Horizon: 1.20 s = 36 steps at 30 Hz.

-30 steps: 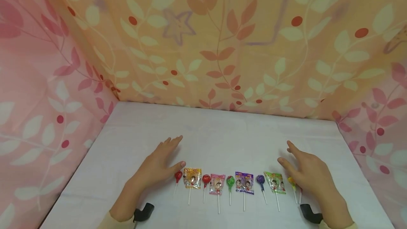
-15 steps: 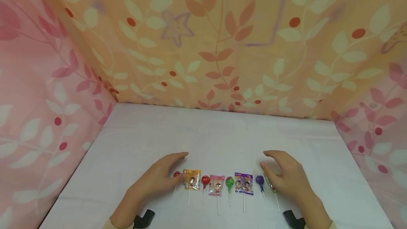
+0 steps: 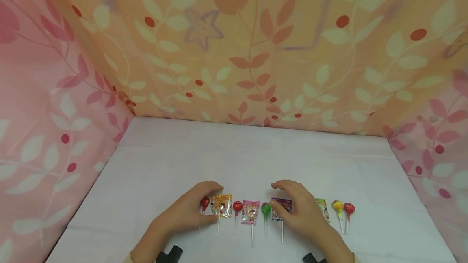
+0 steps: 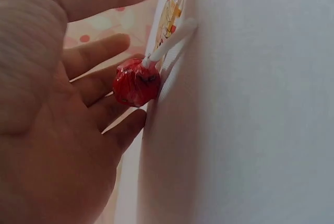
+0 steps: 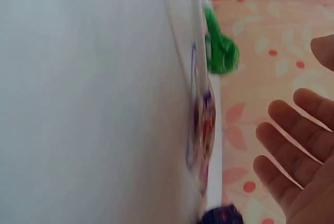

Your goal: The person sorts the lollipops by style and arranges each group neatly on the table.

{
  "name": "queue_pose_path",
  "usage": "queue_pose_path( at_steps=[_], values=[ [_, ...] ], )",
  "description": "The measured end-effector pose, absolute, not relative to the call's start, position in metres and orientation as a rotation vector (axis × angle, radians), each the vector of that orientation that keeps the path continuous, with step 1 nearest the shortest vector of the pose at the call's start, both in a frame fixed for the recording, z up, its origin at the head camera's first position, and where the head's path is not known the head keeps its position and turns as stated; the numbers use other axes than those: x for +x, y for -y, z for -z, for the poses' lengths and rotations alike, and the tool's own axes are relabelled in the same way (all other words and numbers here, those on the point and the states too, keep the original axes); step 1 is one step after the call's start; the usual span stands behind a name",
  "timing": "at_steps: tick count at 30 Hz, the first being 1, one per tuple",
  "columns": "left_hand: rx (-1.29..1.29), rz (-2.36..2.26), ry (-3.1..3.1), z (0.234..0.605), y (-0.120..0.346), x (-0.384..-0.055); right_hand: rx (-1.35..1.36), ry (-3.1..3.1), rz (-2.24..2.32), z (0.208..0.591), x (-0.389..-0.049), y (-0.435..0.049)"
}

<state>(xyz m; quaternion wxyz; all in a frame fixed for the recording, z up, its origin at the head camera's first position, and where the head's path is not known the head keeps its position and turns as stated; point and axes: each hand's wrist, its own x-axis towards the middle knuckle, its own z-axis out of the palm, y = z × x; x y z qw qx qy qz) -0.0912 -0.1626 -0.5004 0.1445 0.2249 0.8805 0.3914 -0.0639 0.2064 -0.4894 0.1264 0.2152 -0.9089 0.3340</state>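
Lollipops lie in a row on a white cloth, sticks toward me. My left hand (image 3: 180,210) curves loosely around the leftmost red lollipop (image 3: 205,202) and the orange-wrapped flat lollipop (image 3: 226,204). In the left wrist view the thumb and fingers stay apart, with a red ball (image 4: 136,82) in front of the palm. My right hand (image 3: 305,214) hovers over the purple-wrapped flat lollipop (image 3: 287,203), thumb near the green ball lollipop (image 3: 265,208). Its fingers (image 5: 292,130) are spread in the right wrist view. A dark purple ball lollipop (image 5: 223,215) is hidden under this hand in the head view.
Between the hands lie a red ball lollipop (image 3: 238,205) and a pink-wrapped one (image 3: 250,212). To the right are a green packet (image 3: 323,209), a yellow ball lollipop (image 3: 338,205) and another red one (image 3: 349,208). Patterned curtains (image 3: 248,72) enclose the table (image 3: 256,149).
My right hand has swept left from the row's right end to the purple packet, uncovering the yellow and red lollipops. My left hand has come closer, its fingers bending around the left end.
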Motion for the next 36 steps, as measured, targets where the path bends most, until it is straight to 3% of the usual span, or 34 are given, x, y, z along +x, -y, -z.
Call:
queue_pose_path(
  at_steps=[22, 36],
  values=[
    [0.812, -0.971, -2.691, 0.506, 0.160, -0.092, 1.032, 2.687, -0.894, 0.513, -0.058, -0.172],
    [0.899, -0.945, -2.732, 0.506, 0.159, -0.096, 1.086, 2.581, -0.804, 0.519, -0.061, -0.168]
  ],
)
